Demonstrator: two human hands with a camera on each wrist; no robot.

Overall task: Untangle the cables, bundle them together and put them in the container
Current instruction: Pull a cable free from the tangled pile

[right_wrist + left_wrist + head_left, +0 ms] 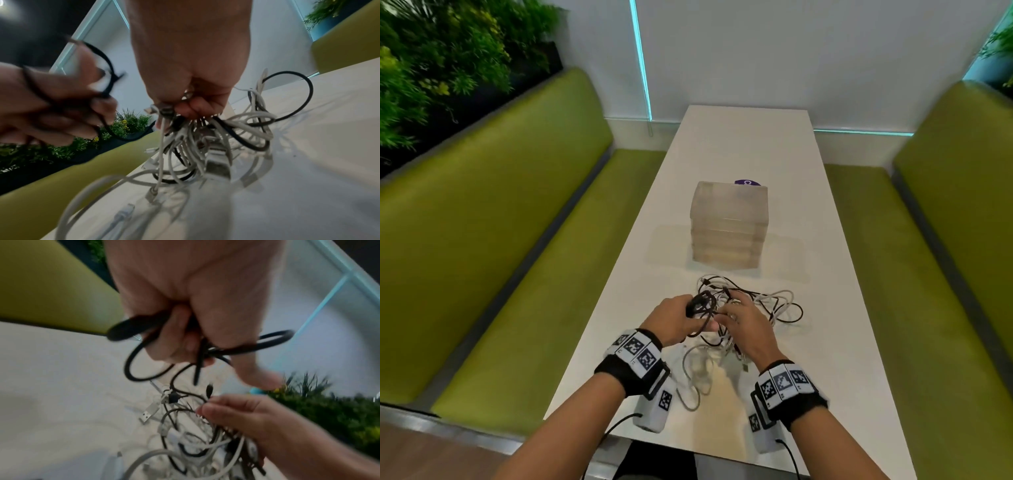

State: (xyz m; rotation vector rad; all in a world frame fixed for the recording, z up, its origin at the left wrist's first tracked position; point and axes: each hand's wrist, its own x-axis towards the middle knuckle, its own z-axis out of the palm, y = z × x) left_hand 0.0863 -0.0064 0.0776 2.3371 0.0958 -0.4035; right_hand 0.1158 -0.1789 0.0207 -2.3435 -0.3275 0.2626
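Left hand: fingers curled tight round looped black cable. Right hand: fingers clenched on cable tangle, white and black, lifted off white bench. Container at 12 o'clock from the hands. Fingertips motion-blurred; individual cables indistinguishable.

Cables: black + white, tangled heap w/ loose loops, lying just in front of the container; part lifted off the surface. One black cable looped several times, pulled up at the near-left of the heap. Container: translucent, boxy, ribbed sides, upright, apart from the cables.
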